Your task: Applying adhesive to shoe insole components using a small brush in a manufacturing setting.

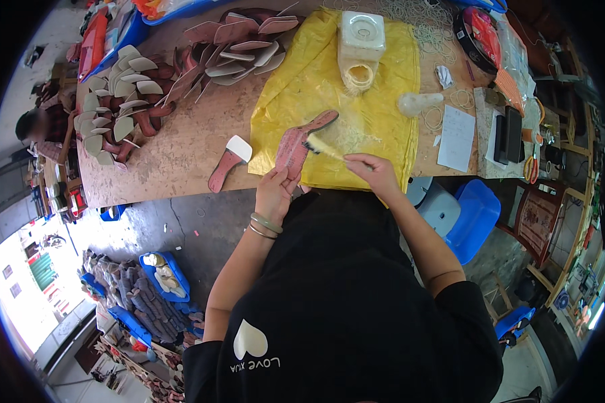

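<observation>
My left hand (275,193) is closed on the near end of a reddish shoe insole (292,146), which is tilted above a yellow plastic sheet (275,87). A brush (327,148) with a pale handle is pinched in my right hand (374,173). Its dark bristle end is at the insole's right edge; whether it touches, I cannot tell. Farther back on the sheet lies a white plastic jug (363,41) with a round opening facing me. Left of the sheet, a single reddish insole (227,165) with a white end piece lies on the wooden table (181,158).
Piles of insoles with pale end pieces (124,101) and pinkish ones (238,43) cover the table's left and back. On the right are a paper sheet (457,139), a cloudy plastic bottle (418,103), scissors (532,168) and string loops (433,40). A blue plastic stool (474,218) stands below.
</observation>
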Demonstrator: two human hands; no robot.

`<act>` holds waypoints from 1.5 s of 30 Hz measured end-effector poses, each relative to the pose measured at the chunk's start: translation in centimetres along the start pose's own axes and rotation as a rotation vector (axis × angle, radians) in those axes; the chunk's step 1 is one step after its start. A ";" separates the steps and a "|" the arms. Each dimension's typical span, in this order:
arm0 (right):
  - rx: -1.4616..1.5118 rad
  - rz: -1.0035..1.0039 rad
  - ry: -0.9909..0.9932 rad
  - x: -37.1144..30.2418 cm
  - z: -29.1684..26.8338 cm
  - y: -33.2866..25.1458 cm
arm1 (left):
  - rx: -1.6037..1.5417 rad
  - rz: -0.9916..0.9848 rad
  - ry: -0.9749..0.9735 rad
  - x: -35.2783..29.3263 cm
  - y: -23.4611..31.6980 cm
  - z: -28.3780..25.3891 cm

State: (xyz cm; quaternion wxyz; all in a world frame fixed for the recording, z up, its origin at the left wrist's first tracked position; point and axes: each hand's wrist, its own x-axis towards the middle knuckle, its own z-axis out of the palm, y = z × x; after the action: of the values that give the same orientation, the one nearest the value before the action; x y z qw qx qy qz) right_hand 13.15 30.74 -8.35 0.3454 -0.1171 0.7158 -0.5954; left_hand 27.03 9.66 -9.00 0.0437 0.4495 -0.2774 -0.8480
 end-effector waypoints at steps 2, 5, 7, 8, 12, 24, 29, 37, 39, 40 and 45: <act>-0.034 -0.033 -0.066 0.2 0.7 0.1 | -0.037 -0.013 0.031 -0.3 -0.1 0.2; -0.078 -0.074 -0.055 2.4 1.0 1.6 | -0.083 -0.036 0.026 0.0 -0.5 -0.6; -0.139 -0.060 -0.012 3.7 0.8 2.2 | -0.105 -0.036 0.044 0.1 -0.7 -0.7; -0.139 -0.059 -0.010 4.2 0.7 2.7 | -0.128 -0.033 0.062 0.1 -0.7 -0.7; -0.239 -0.048 0.085 4.7 0.3 4.2 | -0.139 -0.018 0.093 0.1 -0.5 -0.5; -0.531 -0.053 0.280 8.5 -1.2 5.4 | 0.448 0.209 0.136 0.5 1.7 -0.2; -0.668 -0.117 0.153 9.6 -1.4 2.7 | 0.829 0.442 0.074 0.3 2.9 0.8; -0.368 0.006 -0.183 8.1 -1.6 -5.2 | 0.943 0.553 0.074 0.5 3.1 1.0; -0.447 -0.060 -0.227 7.5 -0.7 -7.8 | 0.953 0.552 0.073 0.6 3.1 1.0; -0.525 -0.128 -0.273 7.3 -0.4 -8.4 | 0.936 0.549 0.084 0.5 3.0 1.4; -0.426 -0.133 -0.237 9.4 -0.3 -4.6 | 0.909 0.551 0.107 0.7 2.6 0.9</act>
State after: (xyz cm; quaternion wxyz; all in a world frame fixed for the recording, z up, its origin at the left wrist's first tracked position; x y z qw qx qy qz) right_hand 4.93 24.32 -7.41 0.3545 -0.3030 0.7705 -0.4345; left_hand 25.44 7.61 -7.77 0.0798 0.3760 -0.7220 -0.5753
